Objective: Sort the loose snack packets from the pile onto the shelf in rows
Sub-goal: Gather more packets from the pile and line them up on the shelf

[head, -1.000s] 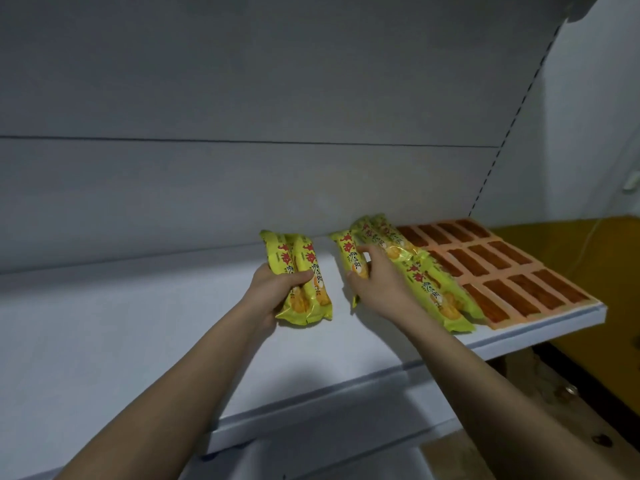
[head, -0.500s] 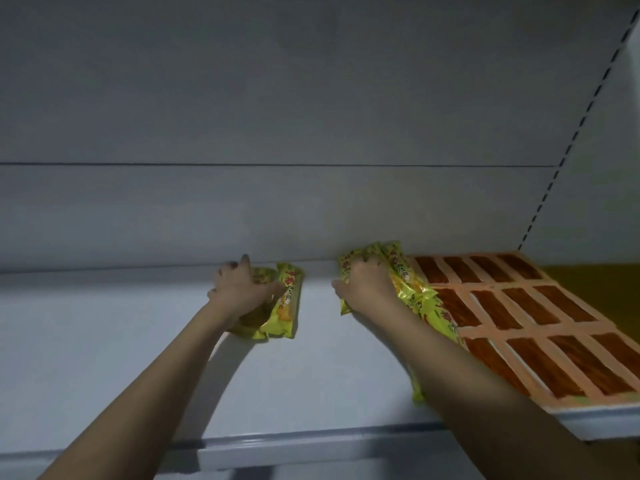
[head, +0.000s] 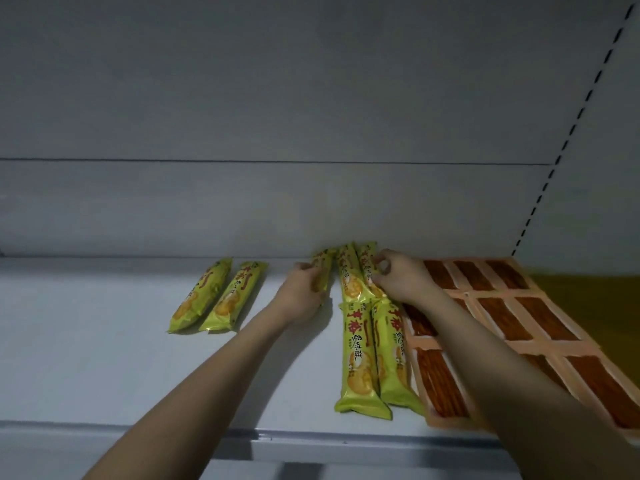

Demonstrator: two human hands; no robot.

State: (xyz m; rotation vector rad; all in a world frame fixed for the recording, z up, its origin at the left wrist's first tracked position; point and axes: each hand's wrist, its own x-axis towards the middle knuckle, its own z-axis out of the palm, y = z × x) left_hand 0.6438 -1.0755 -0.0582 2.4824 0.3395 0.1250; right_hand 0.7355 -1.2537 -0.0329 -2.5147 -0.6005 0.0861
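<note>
While both hands worked at the back of the white metal shelf, the left hand had its fingers curled round one long yellow-green plastic snack packet beside the back row. The right hand pinched the top end of the rightmost back-row yellow-green packet; its grip was partly hidden by the knuckles, so the pinch is probably thumb-and-finger.

Change from half a second earlier: the left hand had let go of the pair of yellow-green packets it was pressing down. That pair now lay free and slightly angled, well apart to the left of the main group. The left hand had crossed to the right, to the single packet at the main group.

Layout observed: two front yellow-green packets lay side by side near the shelf edge, two more behind them, all just beside the flat orange-framed packets of reddish-brown strips filling the right end of the shelf.

Judgement: a third column of yellow-green packets is being started. The loose left pair still needs moving over and squaring to the rows.
</note>
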